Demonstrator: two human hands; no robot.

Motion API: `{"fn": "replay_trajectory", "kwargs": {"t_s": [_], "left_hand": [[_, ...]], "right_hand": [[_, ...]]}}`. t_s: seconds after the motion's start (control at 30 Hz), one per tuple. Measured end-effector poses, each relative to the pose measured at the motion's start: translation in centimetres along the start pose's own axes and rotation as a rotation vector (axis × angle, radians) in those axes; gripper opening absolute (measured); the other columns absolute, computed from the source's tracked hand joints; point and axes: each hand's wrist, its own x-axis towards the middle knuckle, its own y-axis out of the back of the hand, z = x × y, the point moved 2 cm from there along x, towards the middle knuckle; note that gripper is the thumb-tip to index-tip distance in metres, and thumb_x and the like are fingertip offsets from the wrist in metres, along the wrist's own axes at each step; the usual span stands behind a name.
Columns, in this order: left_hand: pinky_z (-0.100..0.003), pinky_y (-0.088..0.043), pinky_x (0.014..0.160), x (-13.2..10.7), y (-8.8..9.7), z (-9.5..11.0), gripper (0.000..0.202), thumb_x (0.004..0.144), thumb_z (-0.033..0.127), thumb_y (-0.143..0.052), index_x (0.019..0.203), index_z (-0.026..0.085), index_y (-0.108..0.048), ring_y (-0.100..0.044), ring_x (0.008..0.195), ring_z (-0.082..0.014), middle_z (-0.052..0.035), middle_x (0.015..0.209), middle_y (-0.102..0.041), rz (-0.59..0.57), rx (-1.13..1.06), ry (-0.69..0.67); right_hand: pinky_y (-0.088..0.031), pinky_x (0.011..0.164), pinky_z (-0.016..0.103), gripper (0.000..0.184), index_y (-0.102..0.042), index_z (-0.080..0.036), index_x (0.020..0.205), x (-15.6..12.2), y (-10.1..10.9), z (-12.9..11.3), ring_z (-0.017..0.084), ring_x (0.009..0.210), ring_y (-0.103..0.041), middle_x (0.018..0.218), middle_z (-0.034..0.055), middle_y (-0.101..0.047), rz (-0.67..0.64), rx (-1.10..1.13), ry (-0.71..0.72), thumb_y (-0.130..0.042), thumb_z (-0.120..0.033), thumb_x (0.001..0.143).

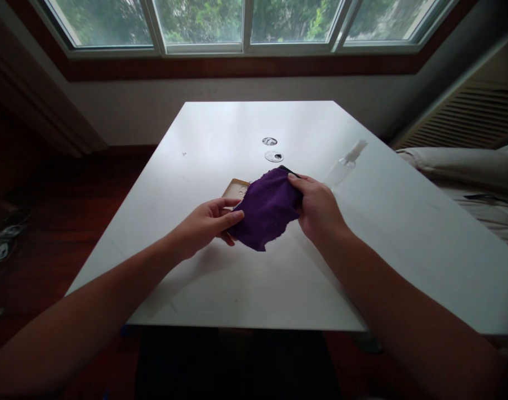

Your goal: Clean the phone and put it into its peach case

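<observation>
A purple cloth is held above the white table, draped over a thin dark flat object whose corner peeks out at the top. My left hand grips the cloth's left edge, thumb on top and fingers curled under. My right hand is closed on the cloth's right side and on the dark object beneath it. A small tan case lies on the table just behind my left hand.
A clear spray bottle lies on the table to the right of my hands. Two round cable holes sit in the tabletop farther back. Windows run along the far wall, a bed stands at the right.
</observation>
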Motion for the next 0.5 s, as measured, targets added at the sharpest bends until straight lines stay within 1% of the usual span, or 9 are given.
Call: {"fn": "replay_trajectory", "kwargs": {"t_s": [0.07,0.17,0.23,0.27,0.33,0.4,0.43,0.47,0.5], "left_hand": [[-0.027,-0.059,0.054,0.1,0.6,0.2,0.054,0.083,0.040,-0.083,0.126,0.013,-0.065,-0.067,0.064,-0.0150,-0.0081,0.092,-0.071,0.069,-0.004,-0.030],[-0.026,-0.057,0.052,0.3,1.5,0.6,0.050,0.083,0.040,-0.082,0.122,0.013,-0.066,-0.064,0.061,-0.0136,-0.0069,0.089,-0.069,0.155,-0.002,-0.069],[-0.026,-0.057,0.055,0.5,2.0,0.6,0.048,0.086,0.043,-0.079,0.121,0.012,-0.067,-0.064,0.064,-0.0141,-0.0076,0.091,-0.069,0.229,0.048,-0.092],[-0.027,-0.057,0.059,0.5,2.2,0.6,0.047,0.087,0.044,-0.076,0.121,0.012,-0.067,-0.065,0.069,-0.0150,-0.0085,0.094,-0.069,0.287,0.105,-0.116],[-0.030,-0.059,0.074,0.4,2.5,0.7,0.045,0.092,0.046,-0.071,0.123,0.013,-0.067,-0.068,0.087,-0.0180,-0.0108,0.108,-0.069,0.435,0.292,-0.238],[-0.033,-0.057,0.091,0.0,2.2,1.1,0.040,0.095,0.042,-0.068,0.125,0.014,-0.066,-0.066,0.105,-0.0207,-0.0119,0.122,-0.066,0.544,0.501,-0.457],[-0.035,-0.055,0.097,-0.4,1.8,1.3,0.037,0.096,0.038,-0.066,0.124,0.015,-0.066,-0.064,0.112,-0.0217,-0.0118,0.127,-0.065,0.552,0.578,-0.568],[-0.037,-0.053,0.102,-0.7,1.3,1.5,0.033,0.097,0.035,-0.065,0.124,0.016,-0.067,-0.062,0.117,-0.0225,-0.0117,0.129,-0.064,0.525,0.629,-0.654],[-0.038,-0.051,0.106,-1.1,0.7,1.6,0.030,0.098,0.033,-0.063,0.123,0.017,-0.068,-0.061,0.121,-0.0230,-0.0114,0.131,-0.063,0.479,0.656,-0.708]], "right_hand": [[-0.057,0.064,0.026,0.022,-0.072,-0.016,0.094,0.2,0.2,0.1,0.016,0.077,-0.066,0.089,0.0030,-0.072,0.010,0.003,-0.011,-0.078,-0.027,0.076],[-0.055,0.059,0.025,0.024,-0.072,-0.017,0.097,0.3,0.4,0.5,0.017,0.080,-0.066,0.095,0.0045,-0.073,0.016,-0.001,-0.054,-0.077,-0.027,0.075],[-0.053,0.055,0.023,0.024,-0.072,-0.017,0.096,0.2,0.4,0.6,0.016,0.077,-0.065,0.092,0.0037,-0.071,0.020,-0.005,-0.078,-0.078,-0.027,0.075],[-0.052,0.053,0.023,0.024,-0.072,-0.017,0.095,0.1,0.3,0.6,0.015,0.074,-0.064,0.089,0.0032,-0.070,0.021,-0.005,-0.086,-0.078,-0.027,0.074],[-0.049,0.050,0.021,0.025,-0.072,-0.017,0.096,-0.2,0.1,0.5,0.014,0.070,-0.062,0.085,0.0024,-0.069,0.022,-0.011,-0.098,-0.078,-0.027,0.075],[-0.048,0.048,0.021,0.027,-0.071,-0.016,0.099,-0.7,-0.3,0.4,0.014,0.067,-0.061,0.084,0.0027,-0.069,0.009,-0.022,-0.112,-0.077,-0.027,0.076],[-0.049,0.048,0.022,0.027,-0.071,-0.016,0.101,-1.0,-0.6,0.4,0.014,0.066,-0.061,0.085,0.0031,-0.069,-0.006,-0.028,-0.120,-0.076,-0.027,0.077],[-0.050,0.048,0.022,0.028,-0.070,-0.015,0.102,-1.3,-0.8,0.5,0.014,0.066,-0.061,0.086,0.0035,-0.069,-0.025,-0.033,-0.128,-0.076,-0.028,0.078],[-0.051,0.048,0.023,0.029,-0.070,-0.016,0.103,-1.7,-1.1,0.5,0.015,0.066,-0.061,0.086,0.0038,-0.069,-0.045,-0.037,-0.132,-0.076,-0.028,0.078]]}}
